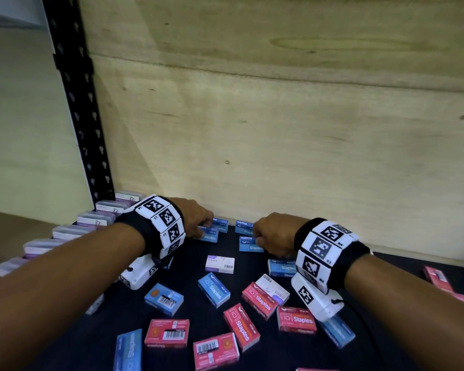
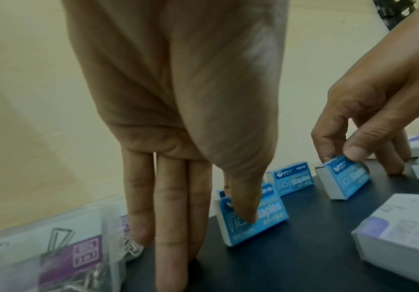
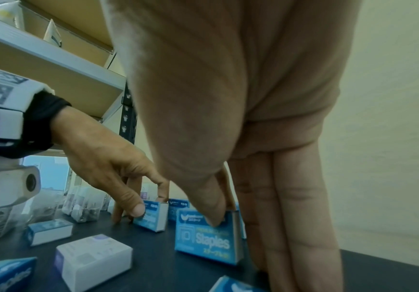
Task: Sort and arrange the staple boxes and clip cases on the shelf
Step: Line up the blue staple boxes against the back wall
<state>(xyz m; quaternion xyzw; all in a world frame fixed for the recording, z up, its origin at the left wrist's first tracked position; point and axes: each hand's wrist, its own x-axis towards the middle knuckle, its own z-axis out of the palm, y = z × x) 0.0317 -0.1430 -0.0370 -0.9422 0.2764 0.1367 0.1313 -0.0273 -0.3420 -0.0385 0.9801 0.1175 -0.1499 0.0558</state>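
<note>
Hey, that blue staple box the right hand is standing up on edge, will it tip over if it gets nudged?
Probably, yes. The blue staple box stands on a narrow edge on the smooth dark shelf, so a sideways nudge could topple it. Its flat cardboard faces look stiff enough that the right hand can pinch it without crushing. It would likely slide, not roll.

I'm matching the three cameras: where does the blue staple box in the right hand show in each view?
Head: blue staple box at the back of the shelf, under the right hand.
Left wrist: far right, pinched and tilted.
Right wrist: lower centre, under the thumb.
Shared landmark: the left hand's blue box.
</note>
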